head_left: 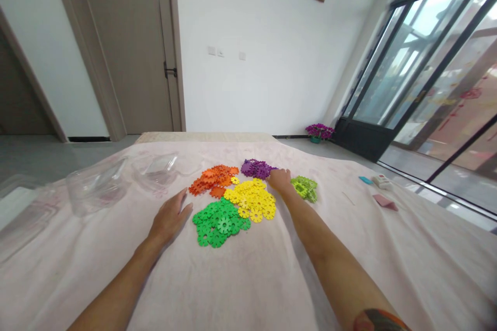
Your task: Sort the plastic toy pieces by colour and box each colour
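Piles of flat, notched snowflake building discs lie sorted by colour on the cloth. My left hand (170, 219) rests at the left of the orange pile (213, 179) and green pile (219, 221), thumb and fingers apart, holding nothing. My right hand (280, 179) reaches to the right edge of the purple pile (257, 168); its fingers bend down and are mostly hidden, so any disc in them cannot be made out. The yellow pile (252, 199) lies in the middle, touching the green one. Right of my right hand sits a lime-green pile (304, 189).
Clear plastic containers (97, 181) stand on the left of the pale pink cloth (248, 284). At the right lie a blue piece (365, 180), a small white box (381, 181) and a pink scrap (385, 202). The table's far edge faces a white wall.
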Action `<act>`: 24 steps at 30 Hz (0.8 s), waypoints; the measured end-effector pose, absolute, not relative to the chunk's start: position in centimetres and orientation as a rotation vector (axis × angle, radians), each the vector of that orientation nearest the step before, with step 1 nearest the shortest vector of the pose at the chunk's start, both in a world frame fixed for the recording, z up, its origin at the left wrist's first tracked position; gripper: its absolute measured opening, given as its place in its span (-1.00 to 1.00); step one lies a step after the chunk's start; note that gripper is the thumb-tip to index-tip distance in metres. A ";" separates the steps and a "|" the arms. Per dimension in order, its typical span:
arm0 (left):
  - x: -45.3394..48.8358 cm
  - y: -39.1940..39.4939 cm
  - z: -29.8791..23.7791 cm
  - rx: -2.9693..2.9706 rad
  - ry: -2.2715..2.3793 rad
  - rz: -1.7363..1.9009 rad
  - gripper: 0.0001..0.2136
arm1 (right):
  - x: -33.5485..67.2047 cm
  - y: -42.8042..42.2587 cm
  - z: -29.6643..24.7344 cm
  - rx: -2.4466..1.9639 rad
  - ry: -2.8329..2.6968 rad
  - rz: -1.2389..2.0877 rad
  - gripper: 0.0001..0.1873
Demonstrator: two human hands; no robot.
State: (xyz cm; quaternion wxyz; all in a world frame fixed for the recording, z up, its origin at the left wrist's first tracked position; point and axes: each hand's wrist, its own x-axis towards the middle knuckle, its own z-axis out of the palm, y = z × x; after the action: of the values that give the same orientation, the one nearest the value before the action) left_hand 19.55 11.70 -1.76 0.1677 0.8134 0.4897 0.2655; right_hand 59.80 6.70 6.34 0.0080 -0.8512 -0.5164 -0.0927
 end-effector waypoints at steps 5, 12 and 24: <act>19.6 11.4 -1.4 2.328 1.391 0.774 -0.43 | 55.8 6.0 6.6 -2.241 -1.894 -0.264 -0.67; 19.6 11.5 -1.7 2.388 1.379 0.795 -0.49 | 50.1 4.9 3.6 -1.590 -2.351 -0.034 -0.66; 19.5 11.8 -2.0 2.428 1.378 0.777 -0.51 | 51.4 3.6 4.0 -1.677 -2.226 -0.202 -0.70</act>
State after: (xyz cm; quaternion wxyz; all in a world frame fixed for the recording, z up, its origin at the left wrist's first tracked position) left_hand 19.51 11.78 -2.03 0.1217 0.8316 0.4720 0.2662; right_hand 51.38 3.64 3.95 0.1729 -0.5911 -0.7846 -0.0712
